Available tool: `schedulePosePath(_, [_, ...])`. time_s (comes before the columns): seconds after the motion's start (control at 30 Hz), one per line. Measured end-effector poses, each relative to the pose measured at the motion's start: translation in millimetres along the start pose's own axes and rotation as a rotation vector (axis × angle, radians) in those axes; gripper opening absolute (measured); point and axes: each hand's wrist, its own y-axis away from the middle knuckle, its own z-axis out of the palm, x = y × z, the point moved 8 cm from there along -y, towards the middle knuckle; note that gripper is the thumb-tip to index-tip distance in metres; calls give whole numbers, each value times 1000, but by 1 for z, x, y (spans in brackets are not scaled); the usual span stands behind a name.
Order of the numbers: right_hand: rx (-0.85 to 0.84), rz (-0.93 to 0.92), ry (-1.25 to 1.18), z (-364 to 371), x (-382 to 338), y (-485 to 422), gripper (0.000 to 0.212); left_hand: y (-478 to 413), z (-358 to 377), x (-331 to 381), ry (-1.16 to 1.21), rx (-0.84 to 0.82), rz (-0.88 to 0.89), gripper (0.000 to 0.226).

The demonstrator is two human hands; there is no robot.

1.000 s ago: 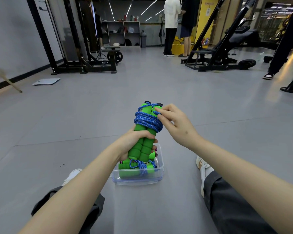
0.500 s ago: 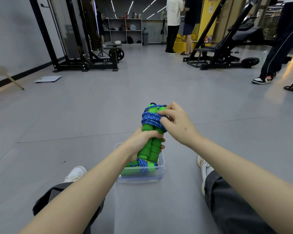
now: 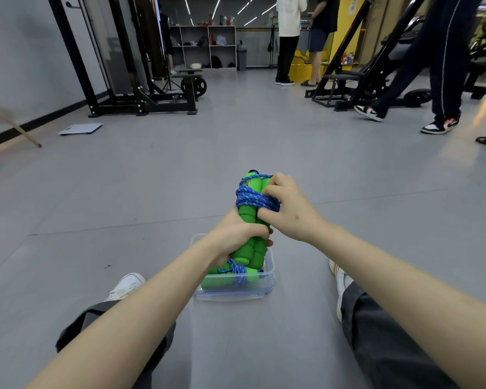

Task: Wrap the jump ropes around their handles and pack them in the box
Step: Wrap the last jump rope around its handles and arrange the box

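Observation:
I hold a jump rope (image 3: 250, 211) upright over the box: two green foam handles side by side, with blue cord coiled around their upper half. My left hand (image 3: 237, 237) is clenched around the lower part of the handles. My right hand (image 3: 288, 209) grips the upper part, fingers over the blue coil. Below, a clear plastic box (image 3: 268, 279) stands on the floor between my legs. Inside it lies another wrapped jump rope (image 3: 227, 275), green with blue cord, partly hidden by my left hand.
I sit on a grey gym floor, with my white shoes (image 3: 127, 284) on either side of the box. A person (image 3: 438, 80) walks at the far right. Two people stand at the back by weight racks (image 3: 141, 80). A flat scale (image 3: 80, 129) lies far left.
My right hand has closed around the top of the handles over the blue coil. The bundle has come lower, closer to the box. A person has walked in from the right.

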Motion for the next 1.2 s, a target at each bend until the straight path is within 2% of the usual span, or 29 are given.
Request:
schedulePosePath(0.13, [17, 1, -26, 3, 0, 2, 13, -1, -6, -4, 35, 26, -38, 52])
schedulePosePath(0.27, [80, 88, -153, -10, 2, -4, 29, -2, -4, -3, 103, 22, -76, 44])
schedulePosePath(0.37, [42, 80, -145, -6, 0, -2, 22, -2, -2, -10, 146, 22, -118, 53])
schedulePosePath(0.43, [3, 74, -174, 0, 1, 0, 23, -2, -4, -16, 140, 13, -143, 41])
schedulePosePath(0.53, [-68, 88, -236, 9, 3, 0, 24, 0, -12, -19, 85, -4, -167, 27])
schedulePosePath(0.7, [-260, 113, -261, 19, 5, -3, 30, 4, -18, -16, -22, -52, -189, 32])
schedulePosePath(0.87, [-556, 311, -434, 38, 20, 19, 37, 11, -7, -36, -117, -149, -281, 36])
schedulePosePath(0.93, [-522, 334, -465, 40, 22, 20, 35, 6, -9, -40, -90, -107, -264, 36])
schedulePosePath(1.07, [-334, 359, -568, 34, 20, 9, 34, -2, -16, -34, 38, -30, -206, 32])
schedulePosePath(1.2, [-306, 409, -555, 30, 28, 8, 30, -1, -13, -42, 67, -39, -258, 40])
